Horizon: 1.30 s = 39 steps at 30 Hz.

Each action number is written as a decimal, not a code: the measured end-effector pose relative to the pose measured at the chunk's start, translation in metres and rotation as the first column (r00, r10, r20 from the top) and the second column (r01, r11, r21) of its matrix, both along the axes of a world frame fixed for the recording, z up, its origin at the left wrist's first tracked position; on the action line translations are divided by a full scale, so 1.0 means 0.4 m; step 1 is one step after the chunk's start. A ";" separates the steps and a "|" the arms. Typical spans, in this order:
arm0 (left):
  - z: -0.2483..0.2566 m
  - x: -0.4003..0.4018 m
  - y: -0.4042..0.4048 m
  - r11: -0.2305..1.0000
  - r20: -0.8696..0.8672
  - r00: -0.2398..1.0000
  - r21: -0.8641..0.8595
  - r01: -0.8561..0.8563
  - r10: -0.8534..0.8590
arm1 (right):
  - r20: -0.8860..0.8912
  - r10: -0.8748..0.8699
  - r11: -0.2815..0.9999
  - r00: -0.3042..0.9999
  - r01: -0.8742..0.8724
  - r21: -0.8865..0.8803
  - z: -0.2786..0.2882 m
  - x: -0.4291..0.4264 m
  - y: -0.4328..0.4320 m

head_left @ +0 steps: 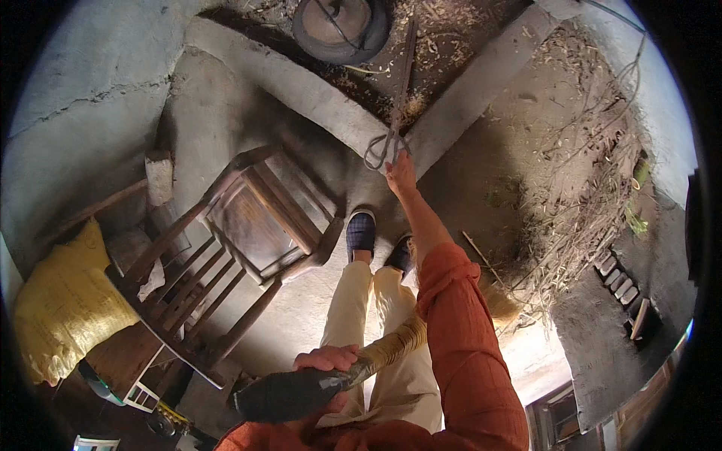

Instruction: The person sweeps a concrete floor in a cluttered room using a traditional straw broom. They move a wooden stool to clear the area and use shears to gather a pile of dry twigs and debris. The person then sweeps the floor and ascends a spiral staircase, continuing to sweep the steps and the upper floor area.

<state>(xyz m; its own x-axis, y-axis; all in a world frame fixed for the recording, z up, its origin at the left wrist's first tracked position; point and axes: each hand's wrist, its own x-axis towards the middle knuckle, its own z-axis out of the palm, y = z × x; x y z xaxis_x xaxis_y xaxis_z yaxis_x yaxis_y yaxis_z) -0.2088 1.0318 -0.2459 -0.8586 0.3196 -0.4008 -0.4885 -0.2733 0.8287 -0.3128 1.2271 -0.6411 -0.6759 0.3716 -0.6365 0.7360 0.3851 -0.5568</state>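
Note:
My right hand (401,175) is stretched out ahead, gripping long metal tongs (403,84) by their looped handles at the corner of a low concrete curb (451,96). The tongs' far ends reach over dirt and wood chips inside the curb. Near my waist, my left hand (327,361) is wrapped around the dark handle of a broom (395,346). The broom's yellowish bound part passes under my right forearm, and its straw bristles (505,304) show on the other side, partly hidden by the sleeve.
A wooden armchair (265,225) stands to my left, with a yellow woven sack (73,304) beyond it. Dry twigs (586,225) lie heaped along the right wall. A round dark vessel (341,28) sits inside the curb. Several bricks (617,279) lie at the right.

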 end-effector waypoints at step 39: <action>0.030 0.092 0.023 0.999 -0.139 0.990 -0.045 0.016 -0.022 | 0.129 -0.031 0.910 0.991 0.082 -0.407 0.324 -0.046 0.159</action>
